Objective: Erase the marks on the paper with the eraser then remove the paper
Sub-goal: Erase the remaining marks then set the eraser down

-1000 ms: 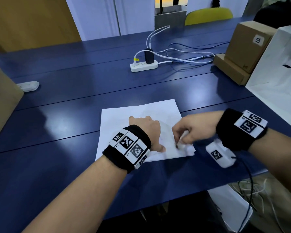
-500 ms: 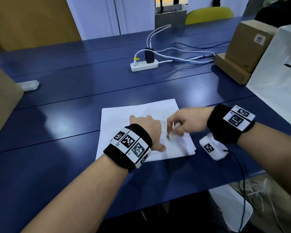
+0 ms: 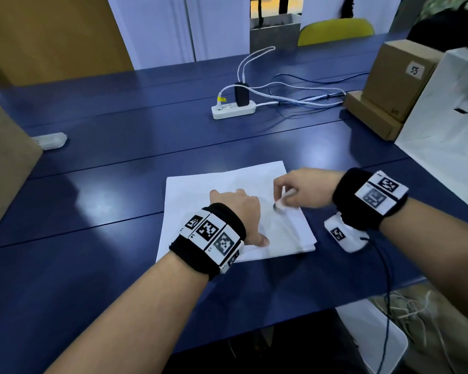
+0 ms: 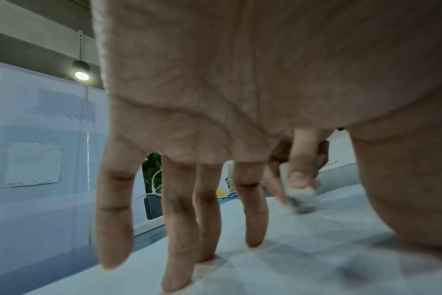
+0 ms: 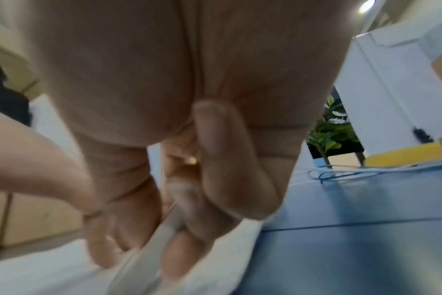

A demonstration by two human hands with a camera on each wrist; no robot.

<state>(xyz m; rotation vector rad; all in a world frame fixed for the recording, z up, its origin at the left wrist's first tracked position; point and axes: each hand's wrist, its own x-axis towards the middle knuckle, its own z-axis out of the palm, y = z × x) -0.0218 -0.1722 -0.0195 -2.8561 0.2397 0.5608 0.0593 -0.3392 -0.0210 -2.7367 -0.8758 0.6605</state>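
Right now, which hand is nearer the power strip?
Left, but only marginally. The power strip sits far across the table. The left hand lies flat on the paper; the right hand holds the eraser, off to the strip's right.

Only one bit of actual writing was legible: a small white sticker with a handwritten "55" sat on the upper side of the cardboard box, which stood behind and to the right of the power strip. Low on that same box there was a tiny dark printed mark, but it was too small to make out. Both of the person's black wristbands carried white tiles with black square code patterns, no letters or digits on them. A yellow tag on one cable at the power strip couldn't be read either.
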